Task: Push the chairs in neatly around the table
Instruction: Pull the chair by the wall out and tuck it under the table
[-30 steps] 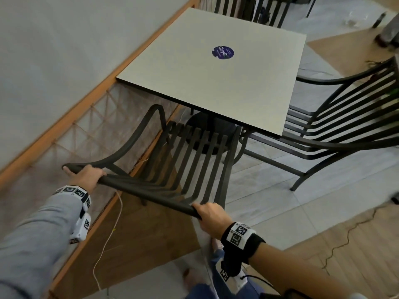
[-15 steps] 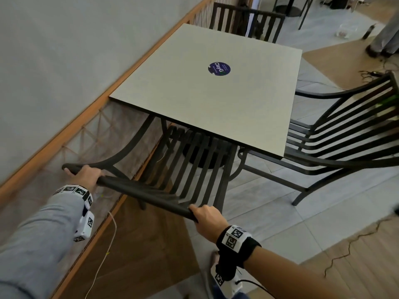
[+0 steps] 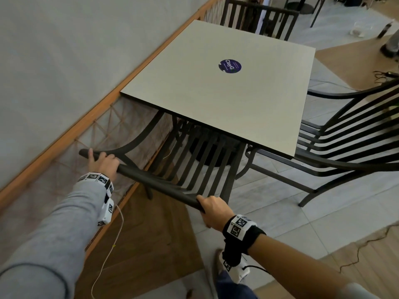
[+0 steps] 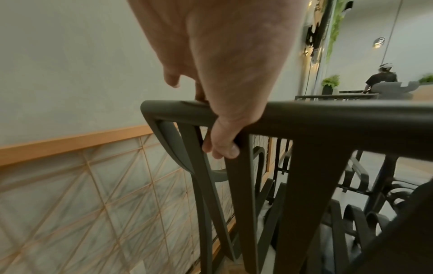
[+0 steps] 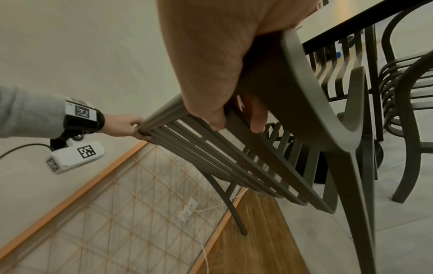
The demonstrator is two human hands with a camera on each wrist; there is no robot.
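A dark slatted metal chair (image 3: 194, 160) stands in front of me with its seat under the near edge of the square beige table (image 3: 216, 93). My left hand (image 3: 103, 162) grips the left end of the chair's top rail (image 4: 328, 115), with the thumb (image 4: 222, 146) curled under it. My right hand (image 3: 212, 210) grips the right end of the same rail (image 5: 293, 74), fingers (image 5: 215, 118) wrapped behind the slats. A second dark chair (image 3: 349, 137) stands angled out from the table's right side. A third chair (image 3: 259, 18) sits at the far side.
A grey wall with an orange wooden rail and a lattice panel (image 3: 64, 147) runs close along the left. A thin white cord (image 3: 112, 244) trails over the wooden floor strip. Cables (image 3: 367, 244) lie on the floor at the right. Another person (image 4: 379, 77) is far off.
The chair has slid forward, its seat further under the table. Both hands kept their grip on the top rail and moved forward with it.
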